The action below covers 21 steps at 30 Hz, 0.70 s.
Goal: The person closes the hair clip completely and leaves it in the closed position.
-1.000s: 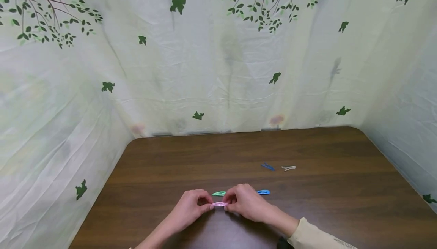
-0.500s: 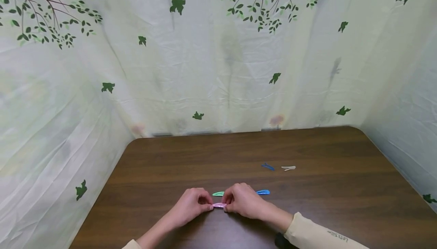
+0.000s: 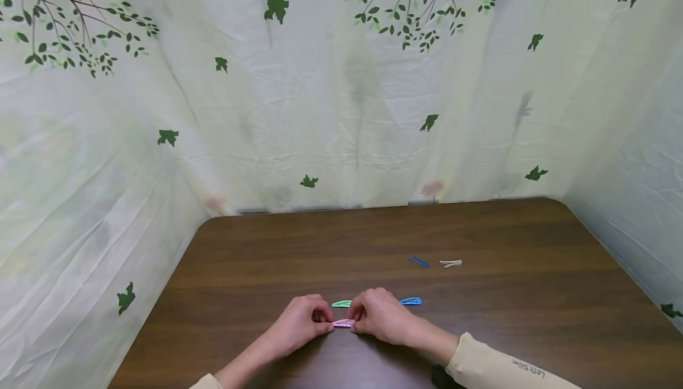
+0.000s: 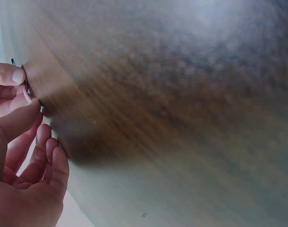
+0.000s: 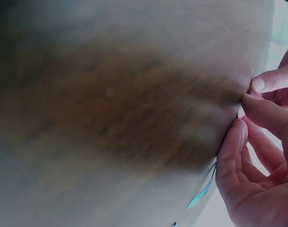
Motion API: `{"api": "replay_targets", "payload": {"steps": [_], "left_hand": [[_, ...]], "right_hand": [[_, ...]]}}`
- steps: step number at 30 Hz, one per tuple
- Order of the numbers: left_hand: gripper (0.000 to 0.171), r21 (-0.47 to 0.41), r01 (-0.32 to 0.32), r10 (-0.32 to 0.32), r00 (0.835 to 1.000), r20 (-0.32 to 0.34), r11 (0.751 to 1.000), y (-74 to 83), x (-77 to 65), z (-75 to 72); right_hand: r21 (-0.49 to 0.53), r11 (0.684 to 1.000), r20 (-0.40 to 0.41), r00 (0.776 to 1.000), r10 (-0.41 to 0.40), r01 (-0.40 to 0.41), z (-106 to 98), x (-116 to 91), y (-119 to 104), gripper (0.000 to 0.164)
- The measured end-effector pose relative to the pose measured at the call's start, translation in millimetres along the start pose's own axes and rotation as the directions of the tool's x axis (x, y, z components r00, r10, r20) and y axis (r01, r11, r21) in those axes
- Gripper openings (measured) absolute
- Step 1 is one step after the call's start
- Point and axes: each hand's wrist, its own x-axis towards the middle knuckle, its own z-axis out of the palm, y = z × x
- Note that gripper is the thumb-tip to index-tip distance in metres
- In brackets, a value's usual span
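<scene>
A pink snap hair clip (image 3: 343,322) lies level just above or on the near middle of the table. My left hand (image 3: 303,325) pinches its left end between thumb and fingertips. The right hand (image 3: 383,318) pinches the opposite end the same way, so only the clip's middle shows. Just behind it, a green hair clip (image 3: 341,303) is partly covered by the right fingers. A bright blue hair clip (image 3: 411,301) pokes out beyond the right knuckles; in the right wrist view this blue clip (image 5: 202,191) lies below the fingers.
Farther back on the brown wooden table (image 3: 267,252) lie a dark blue clip (image 3: 418,261) and a white clip (image 3: 450,263), both with spread arms. Leaf-printed white cloth (image 3: 352,110) hangs around the table's back and sides.
Both hands keep their pinch on the pink hair clip, almost still. The right forearm has shifted slightly left, and the left sleeve cuff has come more into view.
</scene>
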Motion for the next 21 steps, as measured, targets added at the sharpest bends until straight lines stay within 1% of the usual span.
{"api": "replay_targets", "payload": {"steps": [7, 12, 15, 18, 21], "left_hand": [[0.015, -0.005, 0.013, -0.013, 1.000, 0.022, 1.000, -0.8, -0.3, -0.6], [0.014, -0.012, 0.019, -0.019, 0.999, 0.032, 1.000, 1.5, 0.1, -4.9], [0.014, -0.005, 0.011, -0.011, 1.000, 0.018, 1.000, 4.0, 0.6, -8.2], [0.013, -0.004, 0.008, -0.008, 1.000, -0.001, 1.000, 7.8, 2.0, -11.4], [0.011, -0.010, -0.004, 0.004, 1.000, -0.024, 1.000, 12.5, 5.3, -14.8]], "right_hand": [[0.038, 0.999, 0.004, 1.000, -0.013, 0.013, -1.3, -3.1, 0.6, 0.012], [0.089, 0.996, -0.003, 1.000, -0.020, 0.020, -3.7, -7.7, 1.7, 0.011], [0.131, 0.991, -0.029, 1.000, -0.011, 0.015, -8.0, -12.4, 1.4, 0.012], [0.163, 0.987, -0.065, 0.998, 0.017, -0.006, -14.5, -17.7, 1.1, 0.015], [0.168, 0.986, -0.094, 0.995, 0.039, -0.023, -22.3, -23.0, -0.4, 0.018]]}}
